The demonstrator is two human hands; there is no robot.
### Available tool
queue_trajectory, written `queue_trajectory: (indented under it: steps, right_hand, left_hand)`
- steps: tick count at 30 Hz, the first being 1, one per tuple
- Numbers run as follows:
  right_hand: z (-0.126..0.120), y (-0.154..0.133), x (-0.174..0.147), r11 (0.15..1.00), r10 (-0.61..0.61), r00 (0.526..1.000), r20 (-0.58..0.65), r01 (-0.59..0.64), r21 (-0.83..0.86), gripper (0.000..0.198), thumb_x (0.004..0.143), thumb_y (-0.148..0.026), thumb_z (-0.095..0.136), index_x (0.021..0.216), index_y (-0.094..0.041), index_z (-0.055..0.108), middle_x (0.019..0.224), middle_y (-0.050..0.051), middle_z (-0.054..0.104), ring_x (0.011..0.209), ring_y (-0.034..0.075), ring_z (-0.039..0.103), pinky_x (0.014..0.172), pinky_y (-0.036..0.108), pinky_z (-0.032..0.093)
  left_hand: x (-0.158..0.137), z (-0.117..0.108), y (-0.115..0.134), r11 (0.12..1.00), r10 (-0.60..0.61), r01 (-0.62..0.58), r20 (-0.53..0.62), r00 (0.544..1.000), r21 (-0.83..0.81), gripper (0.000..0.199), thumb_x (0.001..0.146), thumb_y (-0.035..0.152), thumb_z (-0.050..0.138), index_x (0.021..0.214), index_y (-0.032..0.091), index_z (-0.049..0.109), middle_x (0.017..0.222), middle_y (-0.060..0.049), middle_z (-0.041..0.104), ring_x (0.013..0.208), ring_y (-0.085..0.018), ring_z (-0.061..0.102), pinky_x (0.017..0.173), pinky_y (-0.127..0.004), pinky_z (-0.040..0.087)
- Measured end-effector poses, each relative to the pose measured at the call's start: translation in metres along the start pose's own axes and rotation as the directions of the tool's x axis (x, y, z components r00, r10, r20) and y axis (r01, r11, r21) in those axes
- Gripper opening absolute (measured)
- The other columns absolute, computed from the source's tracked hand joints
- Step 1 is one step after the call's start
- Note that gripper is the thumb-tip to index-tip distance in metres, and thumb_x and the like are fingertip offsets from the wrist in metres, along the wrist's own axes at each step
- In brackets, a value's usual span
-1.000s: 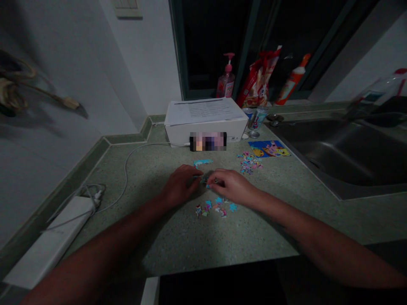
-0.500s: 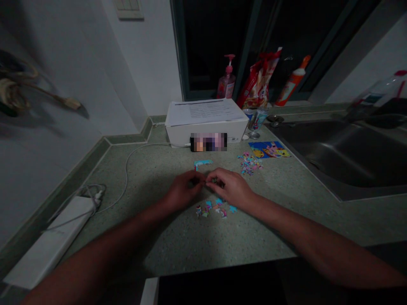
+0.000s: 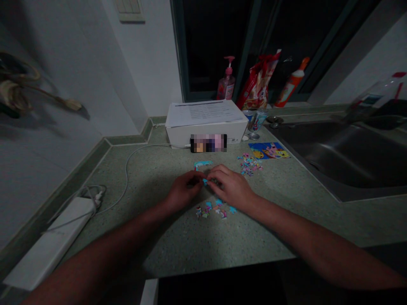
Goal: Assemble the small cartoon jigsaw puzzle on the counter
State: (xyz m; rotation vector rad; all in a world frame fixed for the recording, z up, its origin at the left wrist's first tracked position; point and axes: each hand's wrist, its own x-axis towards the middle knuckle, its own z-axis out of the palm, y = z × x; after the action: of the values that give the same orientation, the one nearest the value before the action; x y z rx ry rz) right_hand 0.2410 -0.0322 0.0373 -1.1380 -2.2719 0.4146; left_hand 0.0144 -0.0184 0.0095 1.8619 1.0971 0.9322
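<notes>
A small blue jigsaw piece (image 3: 205,182) is pinched between the fingertips of my left hand (image 3: 186,186) and my right hand (image 3: 232,186), which meet just above the counter. Both hands are closed on it. Just beyond them lies a joined corner strip of light-blue puzzle pieces (image 3: 202,163). Several loose pieces (image 3: 219,210) in blue, pink and mixed colours are spread on the near side of my hands. To the right is a heap of puzzle pieces (image 3: 250,164), and behind it a blue cartoon picture card (image 3: 269,150).
A phone (image 3: 208,143) on a charging cable leans against a white box (image 3: 206,116) topped with paper. On the right is a steel sink (image 3: 349,156). A white power strip (image 3: 54,241) lies at left. A pink pump bottle (image 3: 226,84) and a red bag (image 3: 259,80) stand by the window.
The blue piece now shows between my fingertips, where it was hidden before. My right fingers have shifted slightly around it. The pieces on the counter lie as before.
</notes>
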Motion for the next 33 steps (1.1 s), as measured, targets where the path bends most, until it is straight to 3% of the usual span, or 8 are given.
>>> queue_trajectory:
  steps: [4,10,20,33]
  right_hand:
    - [0.001,0.001,-0.0009,0.993,-0.101,0.995,-0.023,0.099,-0.061,0.019,0.104,-0.026,0.063,0.12,-0.023,0.073,0.126,0.013,0.075,0.112,0.028,0.074,0.094,0.042,0.059]
    - [0.0029,0.001,0.0,0.961,-0.232,0.969,-0.085,0.215,-0.172,0.016,0.103,-0.023,0.066,0.117,-0.02,0.074,0.121,0.013,0.076,0.109,0.029,0.075,0.09,0.044,0.062]
    - [0.002,0.0002,0.0008,0.948,-0.247,0.963,-0.112,0.217,-0.232,0.018,0.109,-0.022,0.058,0.109,-0.021,0.075,0.115,0.013,0.077,0.102,0.027,0.075,0.087,0.042,0.061]
    - [0.0035,0.0011,-0.0007,0.901,-0.331,0.94,-0.085,0.288,-0.324,0.018,0.107,-0.026,0.063,0.121,-0.019,0.073,0.127,0.015,0.077,0.112,0.03,0.075,0.092,0.044,0.061]
  left_hand:
    - [0.0016,0.0022,-0.0008,0.995,-0.049,0.046,-0.03,0.998,-0.09,0.016,0.089,0.022,0.067,0.103,0.021,0.074,0.102,-0.009,0.084,0.093,-0.025,0.079,0.089,-0.042,0.066]
    - [0.0023,0.0022,0.003,0.984,-0.097,0.089,-0.044,0.994,-0.155,0.011,0.086,0.027,0.071,0.096,0.021,0.072,0.098,-0.007,0.082,0.092,-0.024,0.078,0.09,-0.041,0.063]
    - [0.0024,0.0029,0.0026,0.978,-0.112,0.104,-0.035,0.993,-0.179,0.012,0.084,0.026,0.073,0.096,0.023,0.074,0.095,-0.006,0.082,0.089,-0.025,0.077,0.088,-0.042,0.063]
    - [0.0042,0.0025,-0.0043,0.965,-0.143,0.129,-0.047,0.989,-0.23,0.014,0.081,0.032,0.077,0.092,0.025,0.073,0.094,-0.006,0.081,0.087,-0.025,0.076,0.085,-0.042,0.063]
